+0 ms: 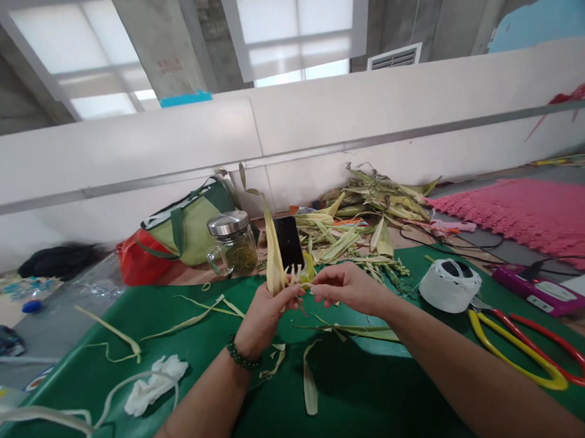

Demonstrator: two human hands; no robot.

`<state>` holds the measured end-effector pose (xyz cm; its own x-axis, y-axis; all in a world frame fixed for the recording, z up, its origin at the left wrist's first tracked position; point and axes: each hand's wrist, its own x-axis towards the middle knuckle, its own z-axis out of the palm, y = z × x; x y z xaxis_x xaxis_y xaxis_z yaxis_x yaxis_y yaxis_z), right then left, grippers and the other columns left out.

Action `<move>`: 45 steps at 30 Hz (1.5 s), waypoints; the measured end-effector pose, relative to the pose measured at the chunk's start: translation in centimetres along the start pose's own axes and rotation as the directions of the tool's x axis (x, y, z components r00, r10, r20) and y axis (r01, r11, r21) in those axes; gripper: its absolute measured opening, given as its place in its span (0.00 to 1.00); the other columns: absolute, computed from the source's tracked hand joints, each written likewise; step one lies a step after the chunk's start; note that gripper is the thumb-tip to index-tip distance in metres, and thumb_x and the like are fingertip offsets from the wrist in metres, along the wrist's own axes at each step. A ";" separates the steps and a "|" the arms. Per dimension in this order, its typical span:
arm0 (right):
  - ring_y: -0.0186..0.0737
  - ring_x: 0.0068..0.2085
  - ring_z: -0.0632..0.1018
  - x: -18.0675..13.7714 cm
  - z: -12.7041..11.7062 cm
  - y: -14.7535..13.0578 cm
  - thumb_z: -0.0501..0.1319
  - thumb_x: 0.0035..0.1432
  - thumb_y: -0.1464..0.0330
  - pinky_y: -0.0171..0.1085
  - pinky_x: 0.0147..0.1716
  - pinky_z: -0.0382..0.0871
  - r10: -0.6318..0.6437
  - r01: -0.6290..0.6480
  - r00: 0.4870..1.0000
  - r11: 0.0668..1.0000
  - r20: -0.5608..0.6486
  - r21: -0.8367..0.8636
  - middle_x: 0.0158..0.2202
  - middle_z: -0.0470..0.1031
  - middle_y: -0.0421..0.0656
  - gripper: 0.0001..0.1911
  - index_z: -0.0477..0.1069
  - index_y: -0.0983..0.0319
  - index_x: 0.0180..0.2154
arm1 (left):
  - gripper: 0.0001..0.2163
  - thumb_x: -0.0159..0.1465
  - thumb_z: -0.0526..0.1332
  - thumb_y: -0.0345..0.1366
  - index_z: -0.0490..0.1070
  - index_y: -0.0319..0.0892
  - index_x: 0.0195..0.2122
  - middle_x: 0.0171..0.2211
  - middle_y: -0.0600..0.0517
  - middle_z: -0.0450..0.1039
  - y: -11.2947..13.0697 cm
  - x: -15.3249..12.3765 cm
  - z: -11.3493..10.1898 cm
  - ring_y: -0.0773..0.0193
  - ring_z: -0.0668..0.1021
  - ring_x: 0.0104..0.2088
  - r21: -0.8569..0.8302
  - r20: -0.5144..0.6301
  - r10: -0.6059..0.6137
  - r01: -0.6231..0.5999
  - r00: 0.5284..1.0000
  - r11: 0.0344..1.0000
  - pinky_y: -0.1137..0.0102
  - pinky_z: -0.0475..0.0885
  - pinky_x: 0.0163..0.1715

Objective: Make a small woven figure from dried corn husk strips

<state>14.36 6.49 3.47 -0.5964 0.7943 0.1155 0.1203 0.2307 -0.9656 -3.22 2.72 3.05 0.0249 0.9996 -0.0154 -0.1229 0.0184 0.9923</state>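
My left hand (265, 312), with a dark bead bracelet at the wrist, is closed around a small woven palm-leaf piece (296, 273) from which a long leaf strip (273, 247) stands upright. My right hand (347, 286) pinches the same piece from the right side, fingertips meeting those of the left. Both hands hover above a green mat (197, 359) on the table. Loose leaf strips (309, 378) lie on the mat below the hands.
A glass jar with a metal lid (233, 243), a black phone (289, 240) and a green and red bag (173, 234) stand behind the hands. A pile of leaves (372, 207) lies at the back. White tape roll (449, 285), red and yellow scissors (532, 349), crumpled tissue (153, 382), pink cloth (532, 212).
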 end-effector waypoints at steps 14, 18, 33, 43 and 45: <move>0.30 0.22 0.68 0.2 0.2 0.3 0.65 0.47 0.58 0.32 0.22 0.63 -0.045 0.057 0.986 0.995 -0.159 0.076 0.21 0.69 0.37 0.14 0.70 0.63 0.25 | 0.10 0.49 0.67 0.38 0.71 0.37 0.26 0.21 0.54 0.70 0.0 -0.2 -0.1 0.71 0.68 0.21 0.025 0.020 0.068 -0.068 0.998 0.997 0.74 0.64 0.24; 0.29 0.22 0.67 0.3 0.5 0.3 0.63 0.49 0.56 0.31 0.23 0.63 -0.053 0.071 0.986 0.991 -0.158 0.112 0.21 0.67 0.36 0.16 0.67 0.62 0.24 | 0.12 0.47 0.68 0.41 0.71 0.37 0.24 0.19 0.55 0.68 0.2 -0.5 0.2 0.71 0.67 0.20 0.075 0.034 0.039 -0.041 0.999 0.996 0.74 0.62 0.21; 0.27 0.20 0.67 0.4 1.1 0.5 0.66 0.43 0.55 0.30 0.21 0.60 -0.007 0.037 0.988 0.980 -0.154 0.194 0.19 0.68 0.36 0.19 0.67 0.64 0.22 | 0.15 0.45 0.69 0.43 0.72 0.35 0.26 0.20 0.55 0.67 0.2 -1.0 0.5 0.75 0.64 0.17 0.114 0.011 -0.001 -0.001 1.000 0.993 0.77 0.58 0.14; 0.29 0.22 0.68 0.4 1.9 0.8 0.67 0.43 0.60 0.31 0.24 0.64 -0.050 0.076 0.988 0.982 -0.147 0.172 0.21 0.70 0.37 0.15 0.68 0.64 0.23 | 0.17 0.48 0.67 0.47 0.69 0.38 0.29 0.21 0.57 0.67 0.3 -1.2 0.8 0.74 0.65 0.16 0.116 0.023 0.007 -0.010 1.000 0.993 0.78 0.58 0.12; 0.29 0.23 0.69 0.4 2.0 0.9 0.66 0.45 0.61 0.32 0.25 0.64 -0.073 0.101 0.986 0.978 -0.150 0.184 0.23 0.72 0.39 0.13 0.68 0.64 0.24 | 0.18 0.48 0.66 0.48 0.68 0.38 0.28 0.20 0.58 0.66 0.3 -1.2 0.9 0.75 0.65 0.15 0.117 0.030 0.027 -0.030 0.999 0.993 0.78 0.59 0.12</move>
<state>12.63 5.88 2.20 -0.4778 0.8505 0.2198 -0.0886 0.2023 -0.9753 -2.41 1.47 3.51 0.0510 0.9986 0.0149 -0.0068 -0.0146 0.9999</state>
